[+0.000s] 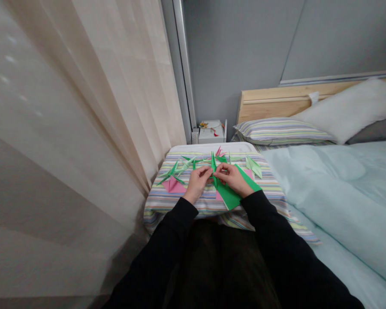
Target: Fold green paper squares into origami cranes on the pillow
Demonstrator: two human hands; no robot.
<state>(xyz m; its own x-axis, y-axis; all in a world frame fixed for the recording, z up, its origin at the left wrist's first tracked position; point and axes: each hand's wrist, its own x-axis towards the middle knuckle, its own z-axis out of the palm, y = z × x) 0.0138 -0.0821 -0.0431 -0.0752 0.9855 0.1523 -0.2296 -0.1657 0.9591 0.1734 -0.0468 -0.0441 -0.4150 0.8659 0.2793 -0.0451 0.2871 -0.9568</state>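
Note:
Between my two hands stands a narrow, pointed piece of folded green origami paper (213, 159), its tips pointing away from me. My left hand (198, 180) pinches it from the left side. My right hand (230, 177) pinches it from the right, fingers bent and close to the left fingertips. Green paper sheets (230, 196) lie beneath my right hand, with pink paper showing under them. Left of my left hand are folded green origami pieces (170, 172) and a pink folded paper (173, 185). Beyond the right hand rests a light green folded piece (254, 166).
A striped cloth (161, 201) covers the small table, whose white edge (212, 147) shows at the back. A pale curtain (131, 86) hangs close on the left. The bed with a light blue quilt (324, 184) is to the right. A white cabinet (210, 132) stands behind.

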